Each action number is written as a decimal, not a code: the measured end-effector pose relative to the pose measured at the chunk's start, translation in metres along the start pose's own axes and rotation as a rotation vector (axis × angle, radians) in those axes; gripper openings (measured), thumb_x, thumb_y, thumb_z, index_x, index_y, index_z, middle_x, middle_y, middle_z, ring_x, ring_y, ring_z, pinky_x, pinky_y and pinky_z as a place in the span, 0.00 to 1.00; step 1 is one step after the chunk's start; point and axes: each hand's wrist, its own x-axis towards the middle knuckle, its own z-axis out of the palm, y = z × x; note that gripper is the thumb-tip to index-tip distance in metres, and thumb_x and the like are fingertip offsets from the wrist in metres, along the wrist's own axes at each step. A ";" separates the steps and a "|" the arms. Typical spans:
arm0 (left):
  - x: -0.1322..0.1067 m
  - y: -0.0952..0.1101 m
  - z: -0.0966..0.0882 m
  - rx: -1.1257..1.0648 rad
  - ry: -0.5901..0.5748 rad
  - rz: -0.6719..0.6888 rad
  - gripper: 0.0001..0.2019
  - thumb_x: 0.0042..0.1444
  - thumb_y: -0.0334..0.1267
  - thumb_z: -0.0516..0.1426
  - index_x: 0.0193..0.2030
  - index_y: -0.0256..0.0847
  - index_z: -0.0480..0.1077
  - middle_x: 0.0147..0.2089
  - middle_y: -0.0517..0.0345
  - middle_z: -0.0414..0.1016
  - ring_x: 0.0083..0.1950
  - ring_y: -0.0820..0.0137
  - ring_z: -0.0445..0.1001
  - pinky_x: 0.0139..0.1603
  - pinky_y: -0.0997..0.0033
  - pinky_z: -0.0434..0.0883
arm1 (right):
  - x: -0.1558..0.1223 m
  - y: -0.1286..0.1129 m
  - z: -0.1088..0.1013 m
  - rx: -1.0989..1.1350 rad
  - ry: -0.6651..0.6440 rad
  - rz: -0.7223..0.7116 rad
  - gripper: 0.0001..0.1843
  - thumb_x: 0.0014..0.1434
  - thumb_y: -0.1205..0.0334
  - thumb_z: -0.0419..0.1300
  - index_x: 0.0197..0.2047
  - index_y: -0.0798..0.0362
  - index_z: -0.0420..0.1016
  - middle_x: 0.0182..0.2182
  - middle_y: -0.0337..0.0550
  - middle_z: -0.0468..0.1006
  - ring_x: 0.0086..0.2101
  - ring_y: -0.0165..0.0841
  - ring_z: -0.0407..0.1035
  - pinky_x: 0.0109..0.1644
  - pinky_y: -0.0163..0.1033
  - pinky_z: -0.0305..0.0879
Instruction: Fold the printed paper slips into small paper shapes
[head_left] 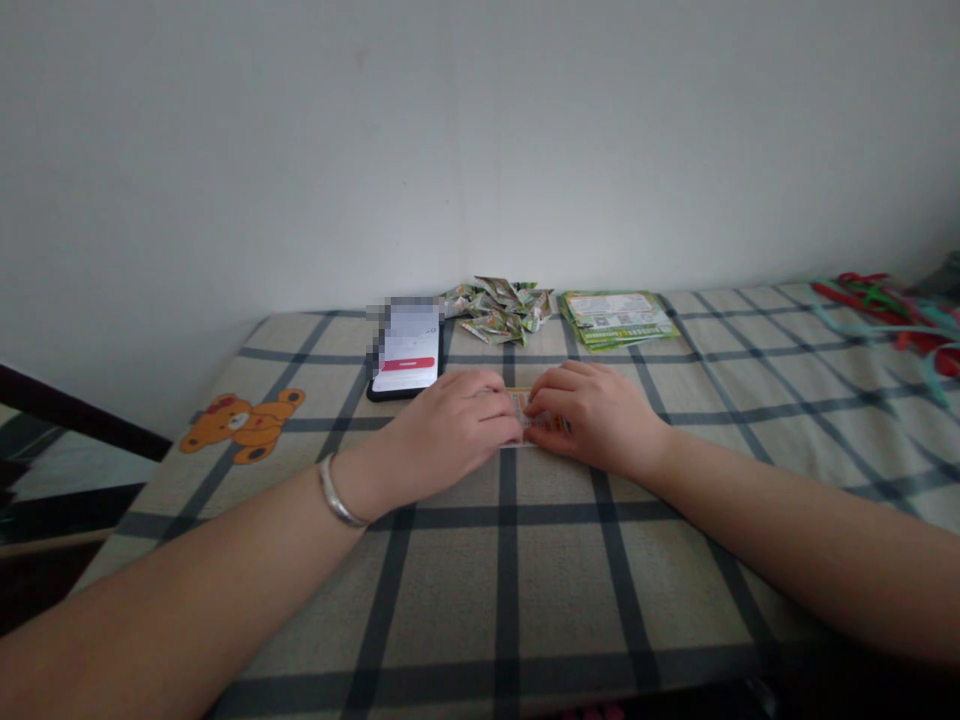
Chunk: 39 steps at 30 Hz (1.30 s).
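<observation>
A small printed paper sheet [519,398] with orange and white patterning lies on the tablecloth in front of me, mostly covered by my hands. My left hand [461,425], with a silver bangle at its wrist, curls its fingers over the sheet's left part. From the other side, my right hand [596,410] has bent fingers pressed on its right part. The fingertips of the two hands almost meet at the middle. Just behind the left hand is a phone [407,350] with a lit screen. Beyond the sheet sits a pile of folded printed papers [495,310].
A stack of green printed sheets [619,318] rests at the back right of the pile. Red, green and turquoise ribbon-like strips [892,315] lie far right. A flat teddy bear figure [247,425] is on the checked tablecloth [457,600] at left. A wall [480,150] rises behind the table.
</observation>
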 end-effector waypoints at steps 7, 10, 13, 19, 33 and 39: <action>0.002 -0.004 -0.003 -0.156 0.020 0.074 0.11 0.59 0.27 0.54 0.41 0.44 0.75 0.41 0.61 0.79 0.47 0.66 0.71 0.51 0.63 0.68 | -0.004 0.006 0.004 0.121 -0.005 -0.173 0.08 0.63 0.60 0.57 0.40 0.50 0.77 0.38 0.40 0.79 0.39 0.35 0.68 0.42 0.40 0.60; 0.002 -0.005 -0.005 -0.200 0.006 0.055 0.11 0.58 0.26 0.54 0.39 0.43 0.76 0.39 0.61 0.79 0.45 0.67 0.72 0.51 0.64 0.68 | -0.006 0.008 0.004 0.204 -0.026 -0.262 0.08 0.63 0.65 0.56 0.41 0.49 0.77 0.38 0.39 0.80 0.39 0.34 0.67 0.42 0.39 0.61; 0.002 -0.005 -0.004 -0.222 -0.014 0.046 0.10 0.57 0.26 0.55 0.38 0.43 0.76 0.39 0.61 0.79 0.44 0.68 0.73 0.50 0.64 0.68 | -0.007 0.009 0.002 0.241 -0.029 -0.301 0.10 0.63 0.66 0.55 0.41 0.49 0.78 0.39 0.39 0.80 0.39 0.34 0.67 0.43 0.40 0.62; 0.003 -0.003 -0.007 -0.077 -0.049 0.090 0.09 0.61 0.29 0.54 0.39 0.43 0.75 0.38 0.59 0.78 0.41 0.66 0.72 0.45 0.62 0.68 | -0.005 0.007 -0.002 0.205 -0.052 -0.332 0.10 0.64 0.66 0.54 0.41 0.49 0.78 0.40 0.39 0.80 0.40 0.34 0.67 0.43 0.40 0.62; 0.006 0.002 -0.020 0.008 -0.091 0.138 0.08 0.60 0.29 0.55 0.40 0.43 0.75 0.38 0.59 0.77 0.41 0.66 0.71 0.42 0.62 0.67 | -0.008 0.012 -0.012 0.130 -0.093 -0.335 0.11 0.65 0.64 0.53 0.40 0.48 0.77 0.40 0.38 0.79 0.38 0.33 0.67 0.40 0.39 0.61; 0.003 -0.001 -0.025 -0.035 -0.121 0.112 0.10 0.57 0.27 0.56 0.39 0.44 0.76 0.35 0.59 0.77 0.39 0.66 0.72 0.41 0.63 0.67 | -0.013 0.018 -0.017 0.184 -0.131 -0.329 0.09 0.62 0.67 0.56 0.38 0.49 0.78 0.38 0.40 0.79 0.39 0.32 0.68 0.41 0.38 0.62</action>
